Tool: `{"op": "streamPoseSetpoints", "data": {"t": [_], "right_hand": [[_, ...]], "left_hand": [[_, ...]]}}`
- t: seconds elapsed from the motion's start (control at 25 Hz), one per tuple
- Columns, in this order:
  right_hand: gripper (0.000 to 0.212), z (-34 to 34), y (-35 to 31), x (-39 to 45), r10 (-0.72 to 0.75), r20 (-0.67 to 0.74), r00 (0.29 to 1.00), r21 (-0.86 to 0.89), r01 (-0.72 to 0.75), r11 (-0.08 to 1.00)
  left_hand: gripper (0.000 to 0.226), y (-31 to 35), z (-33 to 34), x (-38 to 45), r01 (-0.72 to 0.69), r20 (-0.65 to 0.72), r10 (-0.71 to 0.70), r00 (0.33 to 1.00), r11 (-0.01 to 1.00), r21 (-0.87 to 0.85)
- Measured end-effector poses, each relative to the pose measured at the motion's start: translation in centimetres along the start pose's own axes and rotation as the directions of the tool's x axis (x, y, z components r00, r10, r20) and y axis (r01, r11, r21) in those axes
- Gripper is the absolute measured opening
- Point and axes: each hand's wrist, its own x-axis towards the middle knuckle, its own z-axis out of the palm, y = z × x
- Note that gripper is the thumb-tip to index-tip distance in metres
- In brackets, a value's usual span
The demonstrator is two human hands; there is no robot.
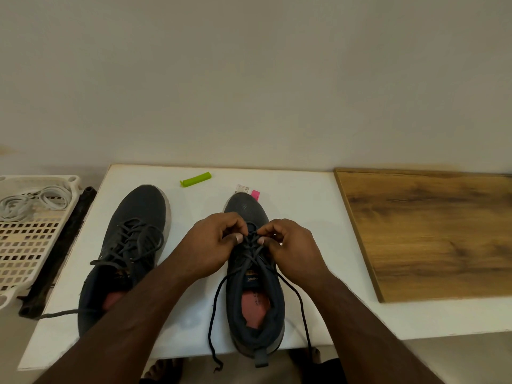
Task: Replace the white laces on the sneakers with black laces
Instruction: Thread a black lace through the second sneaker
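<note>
Honestly, this looks like the tidy-up stage on the right sneaker: both hands are bunched over the lower crossings of its black lace. The left hand has its fingers curled, thumb and fingertips pinching the lace on one side, and the right hand is doing the same pinch on the other side. 2 loose ends trail off past the heel, 1 on each side of the shoe, hanging over the front edge of the white table.

If I were doing this, I'd pull slack row by row from toe to collar, keep the lace flat so it doesn't twist, and check both tails come out about even before tying. Yanking 1 side hard would probably just bunch up the tongue.

The left sneaker sits well apart on the left, black lace already threaded and loosely tied, so my guess is the job's mostly done.

As for containers, there's just 1: a cream perforated tray off the table's left edge, with the old white laces coiled in a heap at its far end. A black bar lies between tray and table.
</note>
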Motion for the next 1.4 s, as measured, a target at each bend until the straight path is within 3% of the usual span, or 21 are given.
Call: {"op": "streamPoseSetpoints", "data": {"t": [0.32,0.52,0.68,0.8,0.92,1.16,1.32,1.4], "right_hand": [[0.008,0.3,-0.2,-0.1,0.005,0.011,1.0,-0.023,-0.005,1.0],[0.018,0.8,-0.5,-0.2,-0.022,-0.033,0.999,-0.035,0.021,0.999],[0.019,0.0,-0.3,-0.1,0.071,-0.016,0.997,0.16,-0.067,0.985],[0.01,-1.1,0.3,0.1,0.134,0.112,0.985,0.293,-0.162,0.942],[0.013,-1.5,0.5,0.0,0.057,0.193,0.979,0.213,-0.098,0.972],[0.025,-0.8,-0.7,-0.4,-0.081,0.154,0.985,-0.055,0.09,0.994],[0.023,-1.1,-0.5,-0.2,-0.004,0.124,0.992,0.162,-0.016,0.987],[0.022,-1.5,-0.1,-0.1,0.032,0.154,0.988,0.176,-0.059,0.983]], "left_hand": [[0.012,-0.4,-0.1,0.0,0.094,0.016,-0.094,0.995,0.995,-0.026],[0.014,0.2,0.4,0.0,0.041,-0.013,-0.041,0.999,0.999,0.018],[0.013,-0.6,-0.1,0.0,0.08,0.006,-0.08,0.997,0.994,-0.074],[0.018,-1.6,-1.1,-0.1,0.118,0.103,-0.099,0.99,0.973,-0.199],[0.019,-1.4,-1.2,-0.3,0.076,0.162,-0.047,0.986,0.982,-0.175],[0.02,-0.6,-0.7,-0.5,-0.007,0.116,0.011,0.993,0.999,-0.041],[0.02,-0.7,-0.9,-0.5,0.012,0.125,-0.001,0.992,0.996,-0.093],[0.017,-1.0,-1.1,-0.5,0.039,0.144,-0.022,0.989,0.992,-0.117]]}}
